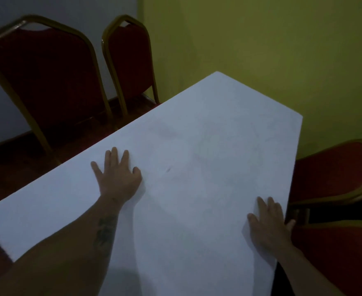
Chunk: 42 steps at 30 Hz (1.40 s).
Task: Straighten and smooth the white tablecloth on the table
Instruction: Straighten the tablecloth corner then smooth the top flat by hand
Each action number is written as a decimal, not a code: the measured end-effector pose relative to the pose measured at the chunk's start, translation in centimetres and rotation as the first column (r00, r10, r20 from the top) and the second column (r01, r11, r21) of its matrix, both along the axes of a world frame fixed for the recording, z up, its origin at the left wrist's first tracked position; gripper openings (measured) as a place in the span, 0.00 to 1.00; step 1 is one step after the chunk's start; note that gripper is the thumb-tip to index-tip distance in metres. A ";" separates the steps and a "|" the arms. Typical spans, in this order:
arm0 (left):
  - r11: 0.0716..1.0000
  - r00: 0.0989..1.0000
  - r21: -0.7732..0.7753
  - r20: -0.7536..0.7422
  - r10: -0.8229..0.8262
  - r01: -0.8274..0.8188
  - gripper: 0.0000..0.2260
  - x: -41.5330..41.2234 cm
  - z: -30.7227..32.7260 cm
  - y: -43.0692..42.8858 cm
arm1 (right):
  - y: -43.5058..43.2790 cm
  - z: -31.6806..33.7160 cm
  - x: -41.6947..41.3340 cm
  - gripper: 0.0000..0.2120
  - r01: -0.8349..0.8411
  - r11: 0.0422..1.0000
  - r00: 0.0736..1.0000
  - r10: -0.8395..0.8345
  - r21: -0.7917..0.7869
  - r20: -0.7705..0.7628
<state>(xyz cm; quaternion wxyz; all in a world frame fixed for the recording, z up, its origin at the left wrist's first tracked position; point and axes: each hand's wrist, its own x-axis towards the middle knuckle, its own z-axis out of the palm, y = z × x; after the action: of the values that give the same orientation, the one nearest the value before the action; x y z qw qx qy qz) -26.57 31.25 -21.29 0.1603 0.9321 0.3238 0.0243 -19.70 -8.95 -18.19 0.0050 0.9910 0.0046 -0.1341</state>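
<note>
The fingers [114,157] of the left hand [118,178] are straight and spread, released and grasping nothing, pressed flat on the white tablecloth [208,129]. The fingers [262,207] of the right hand [268,226] are also straight and released. They lie flat on the cloth just beside its right edge, with the thumb reaching to that edge. The two hands are well apart. A tattoo [105,229] shows on the left forearm. The tablecloth covers the whole surface and lies flat, with faint creases and a small dark mark [168,169] near the left hand. Red chairs with gold frames stand beside the surface: the near left chair [47,86], the far left chair [131,65], the far right chair [334,174] and the near right chair [342,257]. A yellow-green wall [261,39] rises behind, and a dark wooden floor [15,167] shows at the left
</note>
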 end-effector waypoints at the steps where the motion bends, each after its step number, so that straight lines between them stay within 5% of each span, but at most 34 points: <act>1: 0.999 1.000 -0.041 0.005 0.018 -0.018 0.33 -0.1 0.5 -0.3 | 1.3 0.4 0.7 0.30 -0.057 0.998 0.998 0.057 0.025 0.016; 5: 0.972 0.990 -0.216 0.080 0.114 -0.094 0.35 1.2 2.8 -5.1 | 7.9 1.3 2.3 0.31 -0.388 0.905 0.922 0.379 0.174 0.085; 9: 0.933 0.948 -0.257 0.125 0.292 -0.253 0.27 4.8 3.0 -12.1 | 11.5 0.1 2.0 0.30 -0.648 0.736 0.762 0.625 0.198 0.172; 14: 0.919 0.911 -0.077 0.128 0.393 -0.386 0.27 6.5 0.7 -14.7 | 10.1 -2.8 3.7 0.30 -0.730 0.650 0.683 0.694 0.209 0.229; 22: 0.913 0.912 0.013 0.045 0.407 -0.408 0.29 7.3 0.5 -15.0 | 4.0 -3.5 10.3 0.33 -0.676 0.721 0.735 0.642 0.154 0.218; 31: 0.908 0.909 0.042 0.022 0.417 -0.418 0.29 7.5 0.7 -15.4 | -9.0 -2.3 18.8 0.32 -0.273 0.956 0.960 0.264 0.106 0.095; 37: 0.907 0.909 0.063 0.029 0.415 -0.416 0.29 7.8 0.6 -15.1 | -4.3 0.1 18.8 0.35 -0.016 0.992 1.000 0.019 0.126 -0.020; 40: 0.908 0.911 0.063 0.027 0.413 -0.413 0.29 7.7 0.4 -15.1 | 2.3 0.6 16.3 0.35 -0.289 0.940 0.957 0.291 0.182 0.014; 42: 0.908 0.910 0.062 0.024 0.413 -0.414 0.29 7.6 0.4 -15.1 | 6.9 0.3 13.7 0.34 -0.517 0.810 0.851 0.522 0.278 0.064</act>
<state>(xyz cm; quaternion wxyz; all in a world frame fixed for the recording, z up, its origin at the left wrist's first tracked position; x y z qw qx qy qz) -18.94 16.12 -20.87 0.1223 0.8470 0.5121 0.0731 -5.98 -2.03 -17.88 -0.1012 0.9410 0.2942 -0.1331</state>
